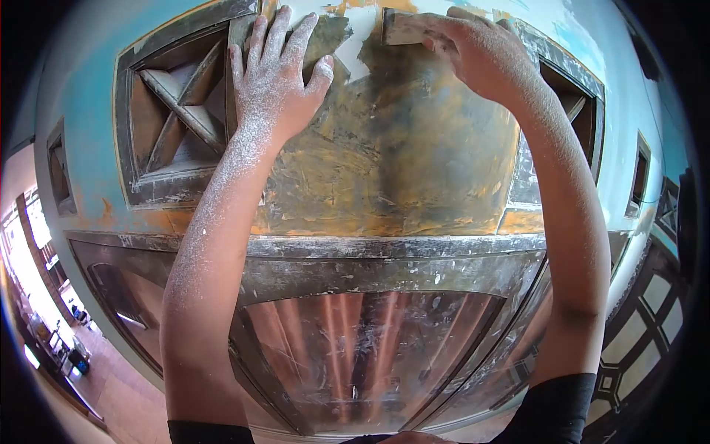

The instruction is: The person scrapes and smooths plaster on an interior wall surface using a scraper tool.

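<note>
My left hand [277, 85], coated in white dust, lies with fingers spread on the wall beside the left lattice vent [180, 100]. Under both hands is a patchy wall panel [384, 163], brown, grey and ochre, with bare white areas near the top. My right hand [473, 48], also dusty, presses a flat, brownish rectangular piece of sandpaper [398, 31] against the upper part of this panel. Its fingers bend over the piece and partly hide it.
Below runs a worn wooden rail [392, 248] above glazed door panes [377, 348] with pinkish curtains behind. Another lattice vent [573, 96] sits to the right. Turquoise paint [85, 111] covers the surrounding wall. At the lower left, a tiled floor [122, 370] leads to a bright opening.
</note>
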A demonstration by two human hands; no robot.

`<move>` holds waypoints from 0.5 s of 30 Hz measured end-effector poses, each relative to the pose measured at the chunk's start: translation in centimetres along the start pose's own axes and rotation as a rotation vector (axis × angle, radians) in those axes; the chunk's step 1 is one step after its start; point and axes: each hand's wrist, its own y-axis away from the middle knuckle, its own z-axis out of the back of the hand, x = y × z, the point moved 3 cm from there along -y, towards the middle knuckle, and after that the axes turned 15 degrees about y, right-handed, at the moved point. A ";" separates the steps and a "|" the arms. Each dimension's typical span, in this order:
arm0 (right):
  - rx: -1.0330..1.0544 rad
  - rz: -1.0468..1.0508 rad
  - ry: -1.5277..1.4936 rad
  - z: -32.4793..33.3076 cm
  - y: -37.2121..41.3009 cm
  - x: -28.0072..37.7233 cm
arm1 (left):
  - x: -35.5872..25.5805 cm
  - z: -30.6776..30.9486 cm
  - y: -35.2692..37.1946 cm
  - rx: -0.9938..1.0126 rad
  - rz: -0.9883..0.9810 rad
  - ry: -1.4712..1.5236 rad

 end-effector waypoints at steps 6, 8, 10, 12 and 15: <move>0.024 0.068 -0.080 -0.7 -0.1 -0.4 | 0.1 -0.1 0.1 -0.012 -0.007 0.011; 0.154 0.060 -0.114 -0.1 0.5 0.1 | 0.1 -0.2 0.1 -0.019 -0.010 0.016; 0.154 0.061 -0.154 0.2 1.1 0.0 | 0.0 -0.1 0.0 -0.026 -0.001 0.028; 0.154 0.057 -0.189 -0.1 1.5 -0.5 | -0.2 -0.1 0.1 -0.027 0.015 0.025; 0.101 0.080 -0.087 -0.6 1.5 -1.2 | -0.3 -0.1 0.1 -0.022 0.036 0.025</move>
